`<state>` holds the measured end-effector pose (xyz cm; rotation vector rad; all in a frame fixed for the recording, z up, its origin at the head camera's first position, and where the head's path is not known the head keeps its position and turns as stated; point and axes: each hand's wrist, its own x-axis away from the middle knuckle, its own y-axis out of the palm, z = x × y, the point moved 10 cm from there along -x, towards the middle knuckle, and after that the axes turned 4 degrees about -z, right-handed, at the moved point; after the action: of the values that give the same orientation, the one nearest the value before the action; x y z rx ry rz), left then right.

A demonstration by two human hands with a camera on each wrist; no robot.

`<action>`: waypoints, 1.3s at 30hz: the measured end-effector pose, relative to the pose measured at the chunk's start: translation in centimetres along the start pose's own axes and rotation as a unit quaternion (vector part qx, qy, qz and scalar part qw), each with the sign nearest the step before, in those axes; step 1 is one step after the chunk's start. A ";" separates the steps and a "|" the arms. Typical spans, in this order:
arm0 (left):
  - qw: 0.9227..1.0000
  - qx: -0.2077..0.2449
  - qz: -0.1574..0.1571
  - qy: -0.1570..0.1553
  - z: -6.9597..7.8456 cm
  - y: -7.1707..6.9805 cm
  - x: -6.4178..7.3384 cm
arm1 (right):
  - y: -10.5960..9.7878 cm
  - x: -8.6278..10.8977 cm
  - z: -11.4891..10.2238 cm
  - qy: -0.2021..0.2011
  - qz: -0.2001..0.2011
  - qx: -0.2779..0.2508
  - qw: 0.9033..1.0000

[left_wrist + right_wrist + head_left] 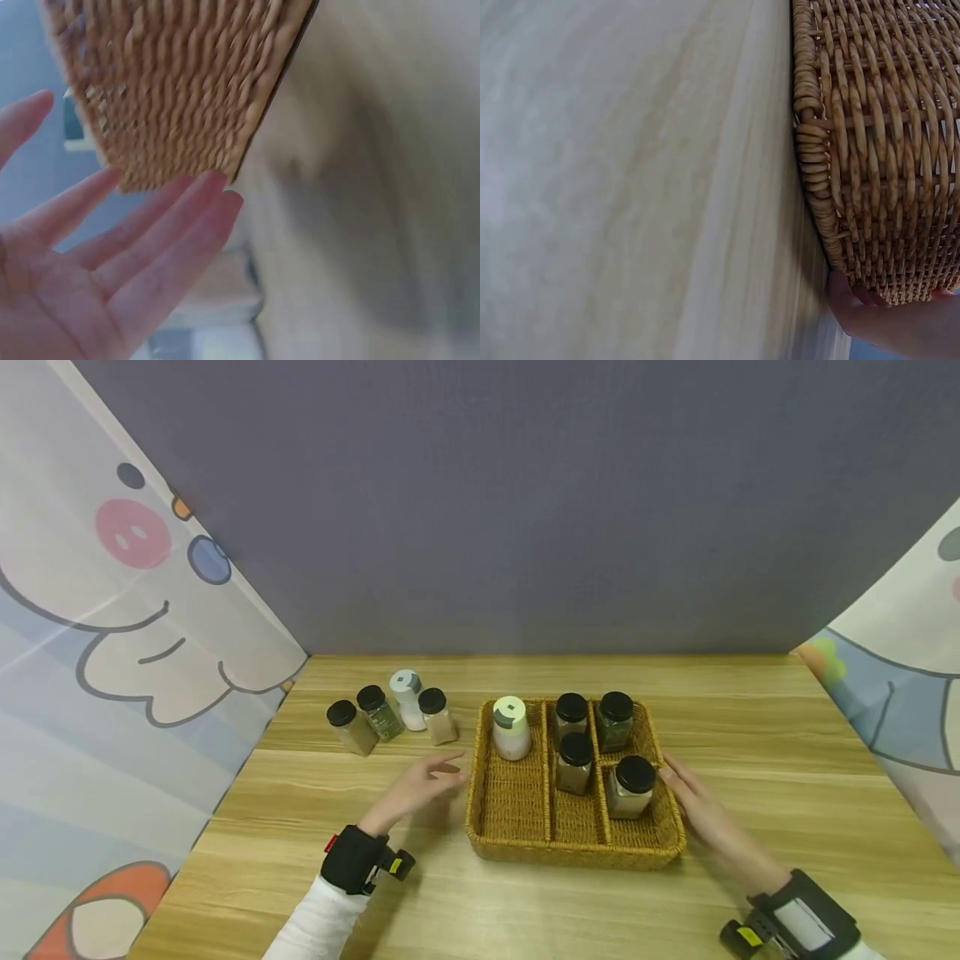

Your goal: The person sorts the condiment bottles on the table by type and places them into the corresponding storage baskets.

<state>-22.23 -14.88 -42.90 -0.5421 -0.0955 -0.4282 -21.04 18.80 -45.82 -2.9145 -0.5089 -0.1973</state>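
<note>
A woven wicker basket [513, 843] with dividers stands on the wooden table. Beside its left wall, fingers spread and pointing toward it, is my left hand [416, 789]; in the left wrist view its fingertips overlap the wall's end and it holds nothing. My right hand [701, 810] touches the basket's right wall, and in the right wrist view its fingers [840, 289] reach the wall's lower edge. Inside, a white shaker [512, 739] stands in the left compartment. Two black-lidded jars [574, 772] share the middle one. A dark green jar [616, 732] and a pale jar [628, 802] occupy the right-hand compartments.
Left of the basket, toward the back, is a group: a brownish jar [358, 737], a green herb jar [385, 722], another white shaker [411, 714] and a beige jar [441, 728]. A grey panel [540, 527] rises behind the table [780, 718]. Cartoon-printed cloth [97, 635] hangs at the sides.
</note>
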 end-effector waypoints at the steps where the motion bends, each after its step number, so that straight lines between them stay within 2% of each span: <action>1: 1.000 -0.008 0.003 0.008 0.4 -0.4 0.0 | 0.0 0.0 0.0 0.000 0.000 0.001 1.000; 5: 0.999 -0.032 0.020 0.039 2.0 -2.2 0.1 | 0.0 0.0 0.0 -0.001 0.003 0.008 1.000; 8: 0.993 -0.076 0.052 0.071 3.4 -3.8 0.1 | -0.1 0.0 0.0 -0.002 0.004 0.012 1.000; 10: 0.985 -0.115 0.083 0.093 4.4 -4.8 0.1 | -0.1 0.0 0.1 0.000 0.006 0.014 1.000; 14: 0.962 -0.195 0.141 0.131 5.9 -6.3 0.3 | -0.1 0.0 0.1 0.003 0.006 0.013 1.000; 17: 0.946 -0.240 0.172 0.137 6.4 -6.9 0.1 | -0.1 0.0 0.1 0.002 0.003 0.010 1.000; 19: 0.939 -0.257 0.184 0.134 6.4 -7.2 -0.1 | -0.1 -0.1 0.1 0.001 0.002 0.011 1.000; 26: 0.930 -0.281 0.201 0.128 5.6 -7.4 -1.3 | -0.2 -0.1 0.2 0.001 0.007 0.018 1.000; 34: 0.919 -0.319 0.191 0.130 4.5 -6.9 -2.7 | -0.1 -0.1 0.3 0.002 0.007 -0.001 1.000; 39: 0.906 -0.344 0.194 0.151 4.7 -6.7 -3.2 | -0.1 -0.1 0.5 0.005 0.010 0.000 1.000</action>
<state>-27.86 -16.42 -36.29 -1.1575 0.4769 -0.1360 -21.11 18.92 -46.27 -2.9146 -0.4789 -0.2103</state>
